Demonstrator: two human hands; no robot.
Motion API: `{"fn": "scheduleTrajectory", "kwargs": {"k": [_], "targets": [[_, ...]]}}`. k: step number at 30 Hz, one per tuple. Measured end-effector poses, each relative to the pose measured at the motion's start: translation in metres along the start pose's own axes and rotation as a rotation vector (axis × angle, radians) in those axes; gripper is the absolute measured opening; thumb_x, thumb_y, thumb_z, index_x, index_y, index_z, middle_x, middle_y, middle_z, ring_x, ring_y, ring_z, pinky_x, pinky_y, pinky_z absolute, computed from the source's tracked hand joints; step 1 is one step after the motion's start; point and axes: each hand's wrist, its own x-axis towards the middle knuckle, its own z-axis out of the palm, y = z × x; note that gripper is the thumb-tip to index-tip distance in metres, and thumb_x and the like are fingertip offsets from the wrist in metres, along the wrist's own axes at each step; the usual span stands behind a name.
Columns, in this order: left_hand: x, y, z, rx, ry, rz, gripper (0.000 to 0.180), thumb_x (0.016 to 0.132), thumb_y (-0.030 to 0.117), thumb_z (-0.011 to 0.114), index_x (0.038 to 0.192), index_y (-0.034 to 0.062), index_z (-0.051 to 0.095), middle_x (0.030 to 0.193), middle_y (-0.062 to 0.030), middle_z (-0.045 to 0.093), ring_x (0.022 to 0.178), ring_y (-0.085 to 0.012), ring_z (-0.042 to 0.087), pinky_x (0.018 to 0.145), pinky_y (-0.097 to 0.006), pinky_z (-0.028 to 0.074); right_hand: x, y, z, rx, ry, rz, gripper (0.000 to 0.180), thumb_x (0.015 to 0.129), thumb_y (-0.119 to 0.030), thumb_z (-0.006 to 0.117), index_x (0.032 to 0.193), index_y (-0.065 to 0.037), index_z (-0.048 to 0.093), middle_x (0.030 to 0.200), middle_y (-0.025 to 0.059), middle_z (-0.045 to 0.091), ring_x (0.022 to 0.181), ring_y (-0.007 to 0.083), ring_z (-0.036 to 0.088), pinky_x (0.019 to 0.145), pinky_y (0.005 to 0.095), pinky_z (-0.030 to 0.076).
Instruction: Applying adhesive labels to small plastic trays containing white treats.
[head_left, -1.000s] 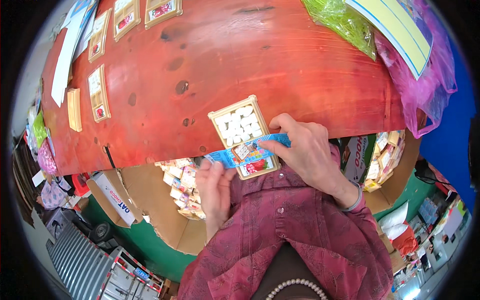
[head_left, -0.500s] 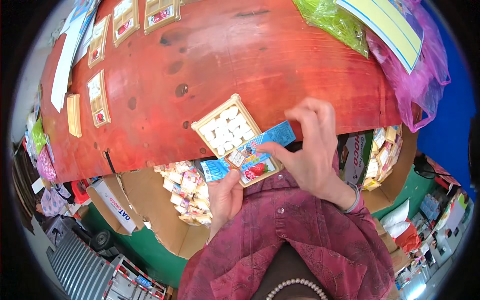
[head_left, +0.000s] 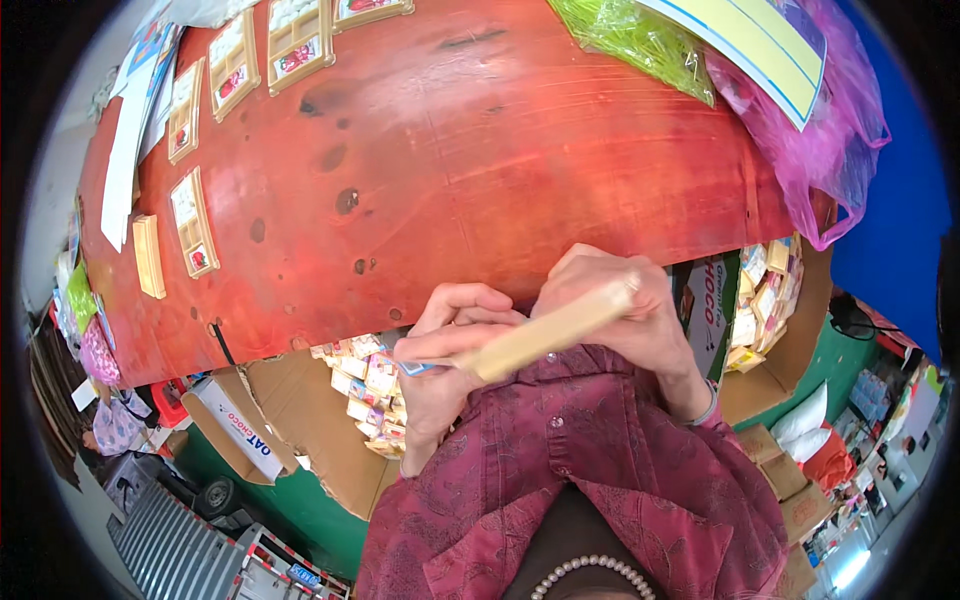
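Observation:
Close to my body at the table's near edge, a small cream-coloured plastic tray [head_left: 545, 333] is tipped up, its narrow side showing and blurred by motion. My left hand [head_left: 440, 345] grips its left end with curled fingers. At the other end, my right hand [head_left: 622, 312] is closed round the tray. A sliver of blue printed card [head_left: 416, 368] shows at my left fingers; the rest of it, and the tray's contents, are hidden.
On the red table [head_left: 450, 180], several filled trays [head_left: 194, 222] stand at far left, near a cream block [head_left: 148, 257] and white sheets [head_left: 120, 175]. A green bag [head_left: 640, 45] and purple bag [head_left: 800, 130] lie far right. Cardboard boxes [head_left: 290, 410] hold small packs [head_left: 370, 390].
The tray, flat and face up before with white pieces showing, is now turned on edge. My right hand has come down onto it, and my left hand has moved up along its side.

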Motion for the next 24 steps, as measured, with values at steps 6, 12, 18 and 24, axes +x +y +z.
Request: {"fn": "scheduleTrajectory", "kwargs": {"k": [6,12,18,24], "targets": [[0.016,-0.017,0.002,0.081,-0.412,0.362,0.025,0.064,0.005,0.076,0.08,-0.0055,0.061,0.079,-0.0125,0.059,0.09,-0.0281,0.056,0.079,-0.037,0.045,-0.015,0.016,-0.02,0.194,0.025,-0.18,0.012,0.073,-0.01,0.067,0.08,0.0,0.069,0.08,0.0094,0.068,0.08,0.0274,0.06,0.07,0.0339,0.049],[0.033,-0.013,0.011,0.132,-0.575,0.327,0.019,0.065,0.007,0.075,0.074,-0.004,0.063,0.078,-0.0099,0.059,0.086,-0.0264,0.053,0.076,-0.038,0.043,-0.025,0.023,-0.018,0.306,0.02,-0.288,0.021,0.08,-0.021,0.061,0.081,-0.003,0.071,0.084,0.0107,0.066,0.081,0.0268,0.055,0.071,0.0339,0.045],[0.034,-0.007,0.017,0.311,-0.519,0.268,0.015,0.068,0.004,0.073,0.079,-0.0032,0.066,0.079,-0.0071,0.058,0.086,-0.0229,0.052,0.075,-0.035,0.042,-0.029,0.019,-0.031,0.261,-0.078,-0.215,0.024,0.084,-0.026,0.058,0.088,-0.006,0.071,0.088,0.0097,0.057,0.078,0.0211,0.052,0.064,0.0305,0.041],[0.03,-0.011,0.023,0.286,-0.383,0.064,0.016,0.063,0.006,0.074,0.073,-0.005,0.067,0.072,-0.0096,0.057,0.083,-0.0243,0.051,0.075,-0.035,0.04,-0.036,0.016,-0.035,0.202,-0.084,-0.172,0.021,0.076,-0.022,0.068,0.089,-0.005,0.071,0.086,0.0089,0.057,0.073,0.0174,0.052,0.058,0.0262,0.041]]}}
